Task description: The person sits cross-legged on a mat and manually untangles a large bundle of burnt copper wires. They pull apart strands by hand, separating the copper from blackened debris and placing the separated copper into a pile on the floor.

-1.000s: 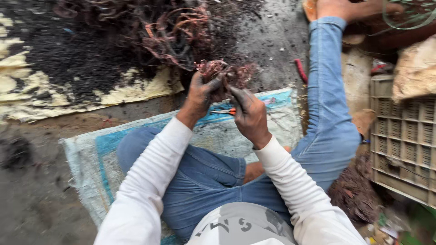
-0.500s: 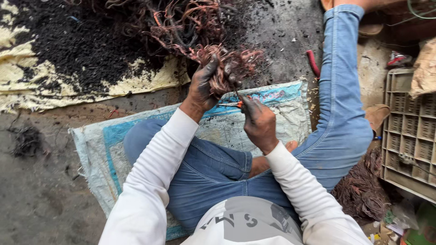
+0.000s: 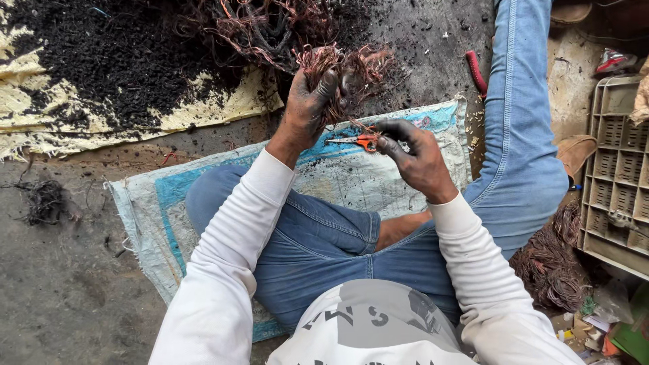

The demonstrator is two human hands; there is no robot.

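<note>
- Two soot-blackened hands work over a woven sack (image 3: 378, 182) spread under the seated person.
- At nine o'clock a small wire clump (image 3: 44, 201) lies on the ground, well apart.
- At eleven o'clock black ash (image 3: 94, 61) covers a yellow cloth (image 3: 223, 108).
- Left hand (image 3: 307, 108) is closed around a bundle of copper wire (image 3: 338, 71), raised at twelve o'clock.
- Right hand (image 3: 419, 159) grips an orange-handled cutter (image 3: 358, 141), its tip just beside the bundle.
- At one o'clock a red-handled tool (image 3: 476, 72) lies by the outstretched leg (image 3: 520, 128).
- At three o'clock stand a plastic crate (image 3: 618, 169) and a wire heap (image 3: 551, 260).
</note>
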